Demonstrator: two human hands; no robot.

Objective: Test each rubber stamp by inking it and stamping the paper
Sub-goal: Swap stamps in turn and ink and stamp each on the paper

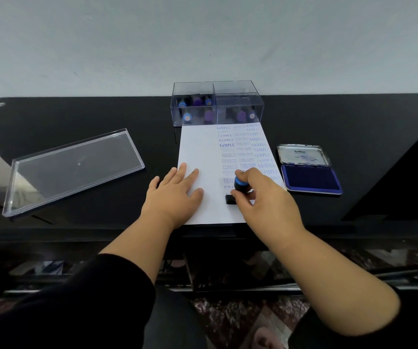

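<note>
A white paper (202, 147) lies on the black table, its right half covered with blue prints reading SAMPLE, FAX OUT and EXPRESS. My left hand (175, 192) rests flat on the paper's lower left, fingers straight. My right hand (263, 197) grips a black rubber stamp (239, 186) with a blue knob, its base down on the paper's lower right. An open blue ink pad (311, 176) with its metal lid up sits right of the paper. A clear box (216, 104) behind the paper holds several blue and purple stamps.
The clear box lid (74, 170) lies upside down on the left of the table. The table's front edge (102, 227) runs just below the paper. A pale wall (202, 41) stands behind the table.
</note>
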